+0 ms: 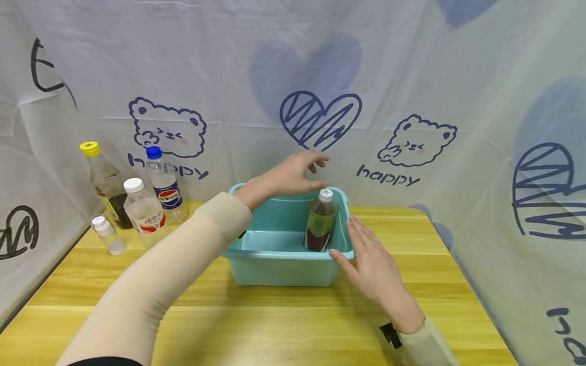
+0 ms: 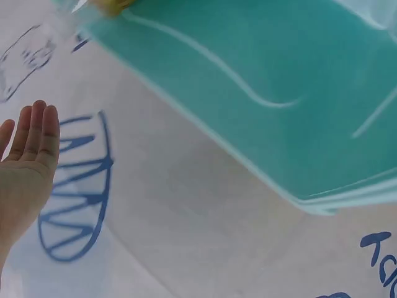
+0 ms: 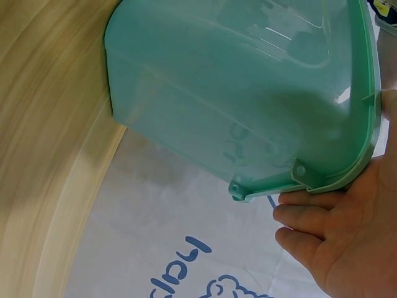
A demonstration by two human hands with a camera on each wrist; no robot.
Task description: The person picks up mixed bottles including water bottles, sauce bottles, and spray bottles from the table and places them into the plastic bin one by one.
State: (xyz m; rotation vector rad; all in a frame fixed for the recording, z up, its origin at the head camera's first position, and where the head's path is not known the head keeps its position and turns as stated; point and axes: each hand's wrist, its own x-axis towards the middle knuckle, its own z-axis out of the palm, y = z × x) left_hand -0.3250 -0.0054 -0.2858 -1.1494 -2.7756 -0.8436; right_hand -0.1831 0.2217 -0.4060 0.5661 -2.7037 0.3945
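Note:
A light teal plastic bin (image 1: 284,269) stands on the wooden table, and a bottle with a white cap and green label (image 1: 320,223) is upright inside it, by the right wall. Dark liquid shows in the bottle's lower part. Above the bin's back, my left hand (image 1: 297,175) reaches across with fingers apart and nothing in them, its thumb close to the bottle cap in the head view. My right hand (image 1: 373,262) rests against the bin's right front corner, thumb at the front rim and fairly straight fingers along the right side; the right wrist view shows fingertips (image 3: 301,217) beneath the rim.
Left of the bin stand several bottles: a yellow-capped one (image 1: 107,183), a blue-capped one (image 1: 167,190), a white-capped one (image 1: 144,211) and a small clear one (image 1: 110,239). My left forearm passes in front of them. A printed cloth (image 1: 229,76) hangs behind the table (image 1: 293,325).

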